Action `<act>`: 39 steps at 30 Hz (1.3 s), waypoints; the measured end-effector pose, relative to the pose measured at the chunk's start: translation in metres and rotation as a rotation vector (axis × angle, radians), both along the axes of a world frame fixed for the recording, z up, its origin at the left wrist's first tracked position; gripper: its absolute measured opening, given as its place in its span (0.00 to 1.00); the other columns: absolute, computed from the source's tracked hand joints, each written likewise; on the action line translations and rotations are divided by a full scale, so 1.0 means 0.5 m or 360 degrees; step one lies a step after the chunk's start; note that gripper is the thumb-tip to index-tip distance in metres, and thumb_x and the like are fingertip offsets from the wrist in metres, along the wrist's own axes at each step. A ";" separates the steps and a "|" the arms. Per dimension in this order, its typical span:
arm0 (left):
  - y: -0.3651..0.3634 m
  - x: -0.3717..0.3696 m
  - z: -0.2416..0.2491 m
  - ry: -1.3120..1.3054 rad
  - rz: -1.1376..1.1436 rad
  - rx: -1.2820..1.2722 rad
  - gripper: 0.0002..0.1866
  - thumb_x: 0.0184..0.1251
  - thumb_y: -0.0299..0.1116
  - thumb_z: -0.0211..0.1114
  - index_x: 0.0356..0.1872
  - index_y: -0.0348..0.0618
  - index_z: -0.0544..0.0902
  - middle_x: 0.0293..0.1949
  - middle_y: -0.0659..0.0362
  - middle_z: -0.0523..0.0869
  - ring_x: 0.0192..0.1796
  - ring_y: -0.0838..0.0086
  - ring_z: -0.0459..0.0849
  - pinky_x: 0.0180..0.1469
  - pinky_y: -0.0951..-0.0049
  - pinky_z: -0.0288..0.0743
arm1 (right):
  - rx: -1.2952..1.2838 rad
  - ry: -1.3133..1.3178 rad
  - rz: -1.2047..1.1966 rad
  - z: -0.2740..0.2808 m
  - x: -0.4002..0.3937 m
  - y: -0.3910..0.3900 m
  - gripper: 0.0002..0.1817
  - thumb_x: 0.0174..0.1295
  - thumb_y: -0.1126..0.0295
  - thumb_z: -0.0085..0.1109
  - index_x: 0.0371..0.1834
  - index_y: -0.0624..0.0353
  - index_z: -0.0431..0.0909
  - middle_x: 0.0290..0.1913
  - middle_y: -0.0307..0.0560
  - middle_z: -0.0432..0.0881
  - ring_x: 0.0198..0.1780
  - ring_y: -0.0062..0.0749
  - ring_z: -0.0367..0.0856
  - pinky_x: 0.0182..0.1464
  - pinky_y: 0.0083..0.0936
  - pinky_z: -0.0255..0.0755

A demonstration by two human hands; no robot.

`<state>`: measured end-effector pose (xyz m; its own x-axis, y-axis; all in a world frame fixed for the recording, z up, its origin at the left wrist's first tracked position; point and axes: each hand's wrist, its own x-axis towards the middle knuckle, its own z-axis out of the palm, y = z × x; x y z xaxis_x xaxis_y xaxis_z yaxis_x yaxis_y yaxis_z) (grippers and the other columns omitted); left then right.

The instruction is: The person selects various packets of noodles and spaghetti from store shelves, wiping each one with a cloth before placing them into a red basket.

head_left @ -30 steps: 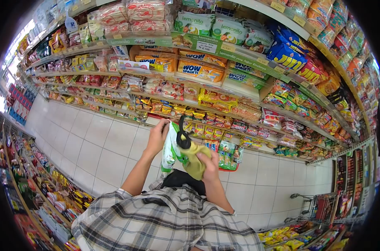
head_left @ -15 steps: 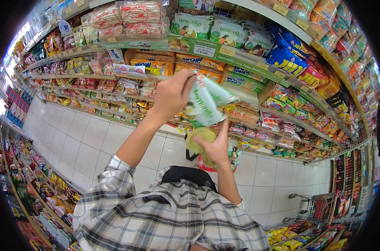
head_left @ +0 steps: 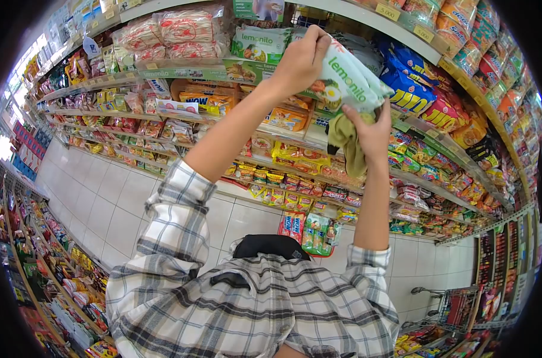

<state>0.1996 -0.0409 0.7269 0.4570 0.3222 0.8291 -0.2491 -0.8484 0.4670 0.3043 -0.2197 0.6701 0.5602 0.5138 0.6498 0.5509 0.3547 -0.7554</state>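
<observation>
A white and green Lemonilo noodle packet (head_left: 347, 74) is held up in front of the upper shelf, tilted, with its printed face towards me; a second packet may lie behind it. My left hand (head_left: 301, 62) pinches its upper left end, fingers closed. At its lower right edge, my right hand (head_left: 371, 132) grips the packet together with a crumpled olive-green cloth (head_left: 345, 137), which hangs below the fingers. More Lemonilo packets (head_left: 259, 43) stand on the shelf just behind my left hand. Blue noodle bags (head_left: 409, 80) sit right of the held packet.
Orange spaghetti packs (head_left: 286, 118) fill the shelf below. Clear bags of pale noodles (head_left: 190, 30) lie at upper left. A basket (head_left: 319, 235) with red and green packs rests on the tiled floor (head_left: 223, 221). A shopping cart (head_left: 456, 307) stands at lower right.
Both hands have moved up and to the right, carrying the packet and cloth from above the floor to the upper shelf. The packet's front has turned more towards me.
</observation>
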 end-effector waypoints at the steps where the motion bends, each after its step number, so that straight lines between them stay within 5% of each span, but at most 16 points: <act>1: 0.016 0.011 -0.001 0.0001 -0.0018 0.0061 0.18 0.77 0.45 0.51 0.51 0.39 0.68 0.35 0.44 0.80 0.40 0.55 0.82 0.43 0.63 0.73 | 0.0013 -0.0052 -0.0039 0.009 0.025 0.013 0.34 0.49 0.70 0.75 0.58 0.67 0.68 0.52 0.52 0.80 0.52 0.34 0.78 0.56 0.29 0.71; 3: 0.039 0.026 -0.001 0.0003 -0.0046 0.0183 0.24 0.76 0.49 0.52 0.59 0.39 0.63 0.42 0.41 0.79 0.47 0.54 0.82 0.50 0.64 0.74 | 0.0038 -0.0156 -0.0109 0.024 0.066 0.040 0.32 0.49 0.70 0.75 0.56 0.67 0.70 0.50 0.52 0.81 0.51 0.34 0.79 0.55 0.29 0.71; 4: 0.051 0.024 0.006 0.0250 -0.0119 0.0135 0.39 0.68 0.51 0.63 0.66 0.39 0.52 0.51 0.37 0.75 0.54 0.53 0.79 0.58 0.64 0.71 | 0.0009 -0.0218 -0.0180 0.034 0.078 0.048 0.30 0.50 0.67 0.74 0.55 0.66 0.71 0.50 0.54 0.83 0.51 0.37 0.81 0.54 0.30 0.72; 7: 0.098 0.033 0.012 0.0169 -0.0161 0.0419 0.47 0.58 0.48 0.74 0.67 0.42 0.50 0.54 0.37 0.75 0.55 0.54 0.79 0.58 0.64 0.71 | -0.0142 -0.0287 -0.0268 0.061 0.110 0.078 0.32 0.51 0.63 0.74 0.56 0.66 0.70 0.49 0.55 0.84 0.50 0.39 0.83 0.53 0.31 0.73; 8: 0.114 0.041 0.015 0.0127 -0.0145 0.0334 0.51 0.48 0.44 0.81 0.68 0.46 0.53 0.55 0.40 0.76 0.55 0.56 0.79 0.58 0.63 0.72 | -0.0160 -0.0327 -0.0300 0.068 0.115 0.091 0.33 0.51 0.60 0.73 0.56 0.65 0.71 0.49 0.59 0.84 0.51 0.46 0.84 0.53 0.34 0.74; 12: 0.141 0.038 0.028 0.0163 -0.0098 0.0262 0.47 0.42 0.41 0.83 0.66 0.52 0.66 0.50 0.51 0.81 0.53 0.61 0.80 0.57 0.63 0.74 | -0.0324 -0.0521 -0.0420 0.100 0.122 0.135 0.35 0.49 0.55 0.72 0.58 0.62 0.71 0.50 0.64 0.82 0.54 0.58 0.80 0.54 0.41 0.73; 25: 0.235 0.068 -0.024 0.0987 0.0500 0.0405 0.45 0.39 0.49 0.82 0.63 0.53 0.72 0.59 0.45 0.74 0.63 0.48 0.72 0.64 0.57 0.69 | -0.1269 -0.0518 -0.0698 0.109 0.120 0.231 0.35 0.49 0.52 0.72 0.57 0.59 0.73 0.53 0.58 0.82 0.56 0.54 0.80 0.57 0.44 0.73; 27: 0.210 0.058 -0.019 0.1059 0.0604 0.0435 0.42 0.44 0.51 0.78 0.63 0.54 0.72 0.63 0.47 0.71 0.67 0.48 0.69 0.67 0.48 0.63 | -0.1407 -0.0534 -0.0696 0.106 0.123 0.231 0.35 0.48 0.51 0.72 0.58 0.58 0.75 0.56 0.57 0.81 0.58 0.52 0.79 0.59 0.43 0.72; 29: 0.189 0.053 -0.023 0.1045 0.0833 0.0741 0.39 0.48 0.53 0.74 0.64 0.55 0.72 0.64 0.48 0.71 0.69 0.49 0.66 0.68 0.44 0.59 | -0.1340 -0.0542 -0.0743 0.099 0.118 0.215 0.34 0.48 0.50 0.72 0.55 0.59 0.77 0.54 0.57 0.82 0.57 0.51 0.80 0.57 0.43 0.73; 33: 0.203 0.070 -0.052 0.1009 0.0711 0.0882 0.36 0.55 0.55 0.66 0.65 0.53 0.72 0.68 0.51 0.70 0.73 0.50 0.61 0.70 0.31 0.47 | -0.0908 -0.0484 -0.0777 0.071 0.106 0.125 0.32 0.50 0.47 0.70 0.51 0.60 0.78 0.49 0.59 0.84 0.53 0.54 0.81 0.53 0.43 0.74; 37: 0.234 0.073 -0.058 0.0896 0.0654 0.0910 0.32 0.62 0.54 0.59 0.66 0.53 0.71 0.67 0.53 0.73 0.73 0.52 0.62 0.67 0.24 0.43 | -0.0310 0.0033 -0.0683 -0.031 0.065 -0.070 0.22 0.52 0.56 0.74 0.40 0.63 0.82 0.37 0.52 0.86 0.40 0.35 0.84 0.44 0.28 0.74; 39: 0.198 0.061 -0.058 0.0362 0.0609 0.1074 0.27 0.66 0.50 0.59 0.65 0.54 0.72 0.66 0.55 0.74 0.72 0.52 0.63 0.65 0.20 0.42 | -0.0224 0.0274 -0.0833 -0.156 0.064 -0.202 0.19 0.54 0.60 0.73 0.38 0.66 0.82 0.34 0.47 0.85 0.36 0.26 0.80 0.42 0.23 0.72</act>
